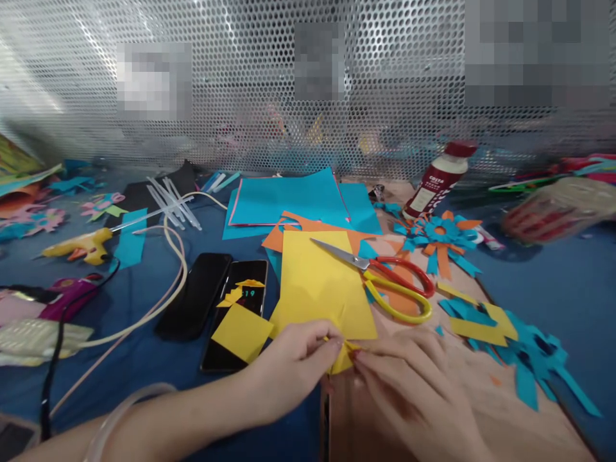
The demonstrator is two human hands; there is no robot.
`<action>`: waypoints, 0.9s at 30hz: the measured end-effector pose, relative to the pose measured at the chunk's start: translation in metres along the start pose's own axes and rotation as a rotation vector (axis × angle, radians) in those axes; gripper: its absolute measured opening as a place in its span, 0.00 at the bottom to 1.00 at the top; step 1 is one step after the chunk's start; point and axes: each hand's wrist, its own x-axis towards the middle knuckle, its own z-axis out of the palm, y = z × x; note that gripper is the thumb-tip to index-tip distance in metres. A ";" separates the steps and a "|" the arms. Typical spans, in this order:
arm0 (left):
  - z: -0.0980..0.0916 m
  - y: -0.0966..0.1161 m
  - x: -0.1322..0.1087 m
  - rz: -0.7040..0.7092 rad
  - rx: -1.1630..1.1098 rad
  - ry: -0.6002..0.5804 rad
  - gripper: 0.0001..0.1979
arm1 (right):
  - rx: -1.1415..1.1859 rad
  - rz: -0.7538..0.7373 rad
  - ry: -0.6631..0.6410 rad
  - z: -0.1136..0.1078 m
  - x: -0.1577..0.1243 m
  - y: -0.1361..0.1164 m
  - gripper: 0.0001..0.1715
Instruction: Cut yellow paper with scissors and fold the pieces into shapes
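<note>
Between my two hands is a small folded piece of yellow paper (342, 360). My left hand (303, 359) pinches its left side with thumb and forefinger. On the right side, the fingertips of my right hand (418, 385) press on the same piece, partly hiding it. Just beyond lies a larger yellow sheet (317, 282), with open-bladed scissors (370, 266) with red and yellow handles resting across its right edge. A yellow paper square (243, 332) and small yellow cut pieces (231, 297) lie on a phone (250, 273) left of my hands.
A black phone (195, 295) lies further left, near a yellow glue gun (79, 246), glue sticks (173, 202) and a power strip (43, 340). Blue sheets (289, 199) lie behind. Right are a Costa bottle (436, 183), paper flowers (443, 234), blue scraps (539, 353) and a plastic jar (563, 208).
</note>
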 end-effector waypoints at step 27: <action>-0.004 0.006 0.003 -0.103 -0.212 -0.051 0.13 | -0.350 -0.397 -0.260 -0.008 -0.019 0.005 0.21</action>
